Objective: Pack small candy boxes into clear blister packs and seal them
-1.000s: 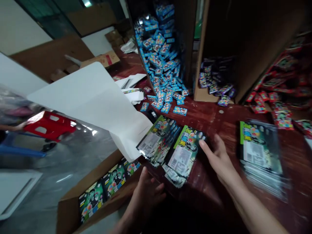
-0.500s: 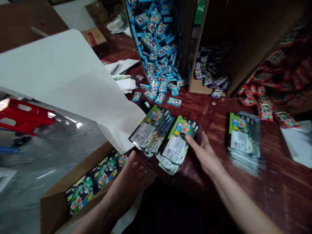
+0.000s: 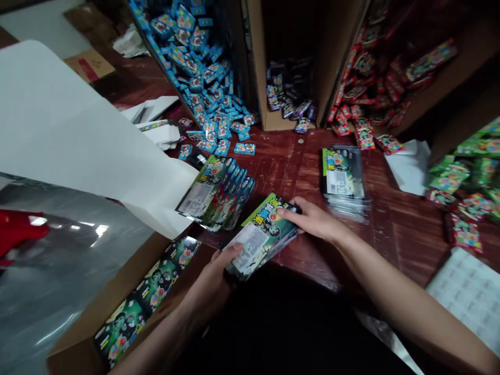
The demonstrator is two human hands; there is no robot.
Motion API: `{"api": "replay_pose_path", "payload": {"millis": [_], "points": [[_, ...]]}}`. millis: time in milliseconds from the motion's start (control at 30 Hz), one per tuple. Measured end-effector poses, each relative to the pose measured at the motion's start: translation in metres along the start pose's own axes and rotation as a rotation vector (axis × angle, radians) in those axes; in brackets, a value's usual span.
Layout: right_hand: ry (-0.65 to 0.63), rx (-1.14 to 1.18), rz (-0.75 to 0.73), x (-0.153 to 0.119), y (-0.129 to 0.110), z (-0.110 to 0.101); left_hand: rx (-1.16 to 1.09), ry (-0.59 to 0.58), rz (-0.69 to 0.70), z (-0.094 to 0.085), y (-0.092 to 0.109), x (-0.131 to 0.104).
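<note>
A stack of flat printed packets, dark green with a white label, is held between both hands at the table's near edge. My left hand grips its lower left end, thumb on top. My right hand closes on the upper right end, thumb across the top packet. Just left lies a fanned pile of similar packets. Beyond my right hand stands another stack of packets. Below my left arm, a carton contains several green-and-black printed boxes.
Upright cartons at the back spill small blue packets, purple packets and red packets onto the table. Green packets lie at right. A white card sheet slants across the left side.
Both hands have come together on the near packets and lifted them into one stack; my left hand was empty before. The view has swung to the right.
</note>
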State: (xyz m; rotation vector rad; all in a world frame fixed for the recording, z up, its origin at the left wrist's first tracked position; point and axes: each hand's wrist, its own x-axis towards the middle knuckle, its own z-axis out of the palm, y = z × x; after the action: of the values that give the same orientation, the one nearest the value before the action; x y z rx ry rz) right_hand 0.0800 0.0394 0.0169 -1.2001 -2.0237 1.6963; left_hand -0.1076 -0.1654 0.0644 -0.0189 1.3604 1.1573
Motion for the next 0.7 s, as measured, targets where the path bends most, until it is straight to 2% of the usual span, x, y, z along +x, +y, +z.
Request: {"api": "replay_pose_path", "payload": {"millis": [100, 200, 267, 367, 467, 500, 533, 567, 633, 667, 700], "points": [[0.073, -0.117, -0.071, -0.059, 0.004, -0.03, -0.054, -0.18, -0.094, 0.019, 0.009, 0.0], [0.195, -0.456, -0.31, -0.11, -0.005, -0.051, 0.016, -0.275, -0.276, 0.048, 0.011, 0.018], [0.155, -0.68, -0.471, -0.132, -0.007, -0.053, 0.102, -0.297, -0.418, 0.066, 0.006, 0.035], [0.023, -0.905, -0.534, -0.138, -0.001, -0.049, 0.218, -0.358, -0.499, 0.08, 0.004, 0.055], [-0.059, -1.01, -0.468, -0.116, 0.003, -0.055, 0.485, -0.536, -0.536, 0.069, 0.018, 0.061], [-0.09, -1.02, -0.445, -0.106, 0.003, -0.059, 0.643, -0.552, -0.496, 0.061, 0.026, 0.061], [-0.119, -1.021, -0.426, -0.095, 0.001, -0.063, 0.815, -0.521, -0.388, 0.051, 0.033, 0.06], [-0.148, -1.018, -0.412, -0.084, -0.001, -0.067, 0.974, -0.453, -0.196, 0.042, 0.038, 0.059], [-0.202, -1.014, -0.409, -0.066, -0.006, -0.073, 1.189, -0.316, 0.341, 0.029, 0.042, 0.058], [-0.224, -1.011, -0.42, -0.059, -0.008, -0.074, 1.241, -0.295, 0.596, 0.026, 0.039, 0.06], [-0.236, -1.006, -0.438, -0.055, -0.009, -0.075, 1.267, -0.314, 0.794, 0.027, 0.034, 0.063]]}}
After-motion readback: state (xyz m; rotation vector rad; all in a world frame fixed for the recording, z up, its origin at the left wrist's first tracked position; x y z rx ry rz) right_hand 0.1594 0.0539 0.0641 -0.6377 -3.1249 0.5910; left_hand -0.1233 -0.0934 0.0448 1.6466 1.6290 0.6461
